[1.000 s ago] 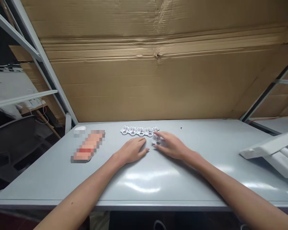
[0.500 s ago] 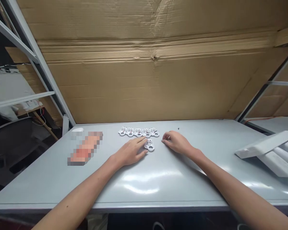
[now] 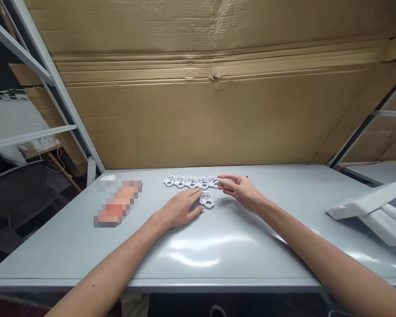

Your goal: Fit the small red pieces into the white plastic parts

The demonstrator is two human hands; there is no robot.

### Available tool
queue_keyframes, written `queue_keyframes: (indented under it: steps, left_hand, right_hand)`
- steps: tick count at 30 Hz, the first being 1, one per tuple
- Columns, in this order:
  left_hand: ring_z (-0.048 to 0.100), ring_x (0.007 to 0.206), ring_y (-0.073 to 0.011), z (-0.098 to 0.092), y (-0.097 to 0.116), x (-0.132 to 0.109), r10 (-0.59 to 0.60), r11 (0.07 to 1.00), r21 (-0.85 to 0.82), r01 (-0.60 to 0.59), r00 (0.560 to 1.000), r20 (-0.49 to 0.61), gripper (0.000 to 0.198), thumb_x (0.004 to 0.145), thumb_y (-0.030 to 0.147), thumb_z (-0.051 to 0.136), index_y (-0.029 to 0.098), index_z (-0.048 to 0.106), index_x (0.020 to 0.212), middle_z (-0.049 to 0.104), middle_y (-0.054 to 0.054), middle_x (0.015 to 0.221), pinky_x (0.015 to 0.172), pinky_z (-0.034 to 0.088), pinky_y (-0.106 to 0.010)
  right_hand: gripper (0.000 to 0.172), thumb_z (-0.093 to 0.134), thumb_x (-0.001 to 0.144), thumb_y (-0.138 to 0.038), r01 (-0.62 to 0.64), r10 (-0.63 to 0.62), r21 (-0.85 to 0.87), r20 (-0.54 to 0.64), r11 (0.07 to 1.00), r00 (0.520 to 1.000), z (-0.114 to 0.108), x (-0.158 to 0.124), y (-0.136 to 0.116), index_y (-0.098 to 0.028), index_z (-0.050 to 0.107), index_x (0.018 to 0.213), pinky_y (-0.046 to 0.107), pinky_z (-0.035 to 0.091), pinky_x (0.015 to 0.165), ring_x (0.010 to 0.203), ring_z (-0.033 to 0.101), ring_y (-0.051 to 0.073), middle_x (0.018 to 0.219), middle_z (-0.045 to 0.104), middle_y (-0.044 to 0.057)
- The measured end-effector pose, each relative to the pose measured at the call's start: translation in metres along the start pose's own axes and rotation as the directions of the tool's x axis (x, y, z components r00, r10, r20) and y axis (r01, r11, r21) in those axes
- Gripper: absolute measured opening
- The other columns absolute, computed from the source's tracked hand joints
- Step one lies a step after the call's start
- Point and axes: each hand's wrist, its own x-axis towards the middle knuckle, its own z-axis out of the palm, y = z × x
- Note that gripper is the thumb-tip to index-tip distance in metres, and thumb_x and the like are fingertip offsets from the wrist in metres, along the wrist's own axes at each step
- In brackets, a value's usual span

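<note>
A row of several small white plastic parts (image 3: 190, 181) lies near the far middle of the grey table (image 3: 218, 246). One more white part (image 3: 207, 200) lies alone just in front of the row. My left hand (image 3: 181, 209) rests flat on the table with fingers stretched out, fingertips touching the left side of the single part. My right hand (image 3: 239, 190) hovers just right of the row, its fingers loosely apart and pointing left at the row's right end. I see nothing held in it.
A blurred pinkish object (image 3: 119, 204) and a small white item (image 3: 108, 178) lie at the left of the table. White foam pieces (image 3: 372, 207) sit at the right edge. A cardboard wall (image 3: 204, 101) stands behind, with metal shelf frames on both sides.
My right hand let go of the single white part in front of the row, drew back to the right, then lifted toward the row's right end. My left hand barely moved.
</note>
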Motion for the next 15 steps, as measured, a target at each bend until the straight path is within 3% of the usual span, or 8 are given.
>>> queue_keyframes:
  steps: [5,11,15]
  left_hand:
    - [0.055,0.121,-0.0278,-0.005,0.001,-0.001,0.004,1.0,0.026,-0.004,1.0,0.0,0.032,0.098,0.03,0.048,0.02,0.052,0.128,0.057,-0.012,0.134,0.101,0.045,-0.04]
    - [0.052,0.126,-0.0305,-0.002,-0.001,-0.002,-0.009,0.999,0.04,0.01,1.0,-0.01,0.035,0.098,0.032,0.048,0.019,0.052,0.13,0.05,-0.014,0.143,0.103,0.045,-0.044]
    - [0.05,0.129,-0.03,0.0,0.0,-0.001,-0.026,0.999,0.044,0.026,1.0,0.002,0.037,0.098,0.035,0.047,0.018,0.051,0.131,0.052,-0.013,0.142,0.106,0.042,-0.044]
  right_hand:
    - [0.024,0.076,0.076,-0.038,-0.094,0.082,0.131,0.096,0.987,0.992,-0.006,0.004,0.005,-0.022,0.072,0.094,0.03,0.055,0.082,0.089,0.067,0.019,0.094,0.071,0.006]
    - [0.02,0.068,0.085,-0.036,-0.133,0.12,0.085,0.143,0.987,0.982,-0.001,0.002,0.011,-0.022,0.07,0.098,0.042,0.051,0.103,0.117,0.063,0.026,0.117,0.07,0.011]
    - [0.015,0.065,0.086,-0.029,-0.223,0.201,0.13,0.162,0.966,0.966,0.001,0.002,0.012,-0.019,0.07,0.096,0.042,0.048,0.108,0.12,0.062,0.027,0.122,0.069,0.012]
